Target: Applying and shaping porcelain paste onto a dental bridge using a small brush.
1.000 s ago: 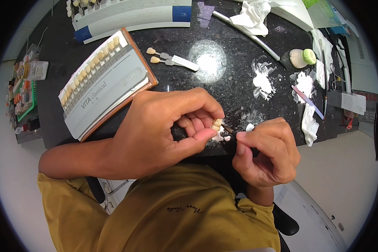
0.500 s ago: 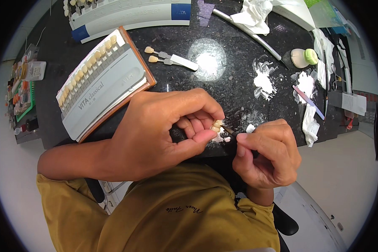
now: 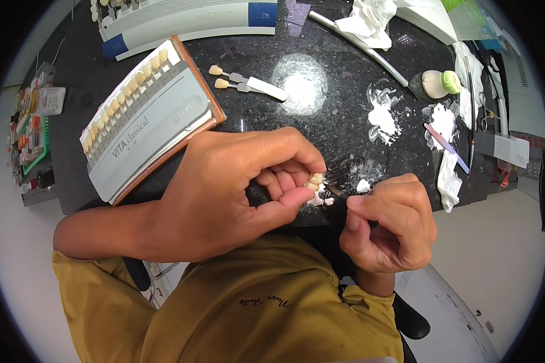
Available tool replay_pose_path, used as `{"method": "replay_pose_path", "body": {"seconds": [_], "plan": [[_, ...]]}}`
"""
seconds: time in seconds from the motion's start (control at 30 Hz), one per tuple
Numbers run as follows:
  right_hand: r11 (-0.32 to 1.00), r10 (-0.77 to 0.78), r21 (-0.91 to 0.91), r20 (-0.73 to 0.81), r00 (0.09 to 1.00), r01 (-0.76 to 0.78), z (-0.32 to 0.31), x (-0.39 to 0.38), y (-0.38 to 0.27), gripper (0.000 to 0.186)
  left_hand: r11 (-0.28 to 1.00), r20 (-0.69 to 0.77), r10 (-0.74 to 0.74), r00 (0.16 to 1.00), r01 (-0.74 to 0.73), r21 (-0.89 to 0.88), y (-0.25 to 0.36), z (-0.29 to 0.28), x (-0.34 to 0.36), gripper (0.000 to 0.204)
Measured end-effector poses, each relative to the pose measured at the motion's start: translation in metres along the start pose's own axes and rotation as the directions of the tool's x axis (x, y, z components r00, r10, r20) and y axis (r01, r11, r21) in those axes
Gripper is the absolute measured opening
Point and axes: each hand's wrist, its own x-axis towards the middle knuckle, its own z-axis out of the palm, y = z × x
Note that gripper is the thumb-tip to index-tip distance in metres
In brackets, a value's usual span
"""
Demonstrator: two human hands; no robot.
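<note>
Thumb and forefinger of the left hand (image 3: 230, 181) pinch a tooth piece (image 3: 314, 181), ivory and lobed, over the near edge of a dark table (image 3: 345, 78). The other fingers curl loosely behind it. The right hand (image 3: 393, 227) pinches a thin brush (image 3: 340, 193) between thumb and forefinger, its tip just beside the piece; whether they touch is hard to tell from here.

The piece looks light, hard and rigid, glossy enough to slip and probably brittle if dropped. A gentle pinch at its edges seems the safest hold, leaving the facing surface bare. The brush, slim and light, seems to call for a loose grip near the bristles.

Just beyond the fingertips lies white powder (image 3: 320, 198), with a wider white smear (image 3: 383, 118) farther out. To the right, a pink-and-purple stick (image 3: 447, 147) lies near a green-capped bottle (image 3: 433, 85). Two tooth-shaped tabs (image 3: 222, 83) share a pale handle ahead of the left hand, beside a grey shade guide (image 3: 157, 124) in a brown case. At the far side, a silver rod (image 3: 363, 51) rests by crumpled tissue (image 3: 369, 24).
</note>
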Motion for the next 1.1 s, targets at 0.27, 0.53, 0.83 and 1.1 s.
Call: {"method": "replay_pose_path", "body": {"seconds": [0.27,0.53,0.83,1.1], "plan": [[1.0,0.001,-0.018,0.0,1.0,-0.001,0.001,0.0,0.0,0.022,1.0,0.007,0.009,1.0,-0.009,0.008,0.0,-0.001,0.0,0.024],[1.0,-0.009,0.001,0.0,1.0,0.009,0.002,0.001,0.001,0.021,1.0,0.002,0.004,1.0,-0.004,0.016,0.0,-0.001,-0.001,0.024],[0.999,-0.008,0.034,-0.095,0.995,0.011,-0.004,-0.002,0.001,0.02,0.999,-0.005,-0.03,1.0,0.03,0.043,0.004,0.001,0.001,0.023],[0.947,0.076,-0.252,-0.423,0.903,-0.198,-0.079,-0.056,-0.01,0.021,0.999,-0.03,-0.008,1.0,0.009,0.031,0.008,0.004,-0.001,0.024]]}}
